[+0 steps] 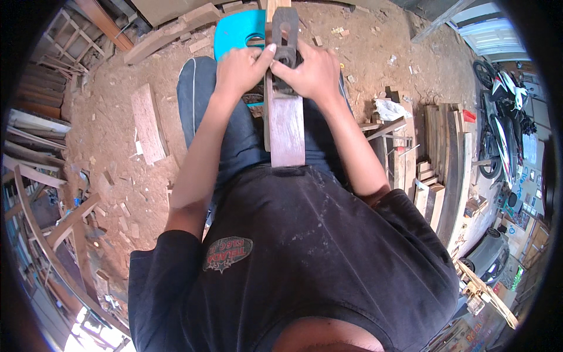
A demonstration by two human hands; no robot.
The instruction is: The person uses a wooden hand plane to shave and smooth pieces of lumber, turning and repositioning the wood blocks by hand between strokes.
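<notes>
A dark hand plane [285,30] with a slotted upper part sits on a pale, pinkish wooden board [288,132]. The board points away from me, its near end against my belly and its far part between my knees. My left hand [243,71] closes around the plane's left side, thumb laid toward its middle. On the opposite side my right hand [315,70] grips the plane, its thumb pointing inward too. Fingertips of both hands are partly hidden. Beyond my left hand shows a turquoise plastic seat [230,36], partly under the far end of the board.
A loose plank [149,123] lies on the dirt floor at left, among wood scraps. Stacked boards [448,158] stand at right, near a white plastic bag [391,109]. Farther right is a motorcycle [503,126]. Curved wooden pieces [50,234] crowd the left edge.
</notes>
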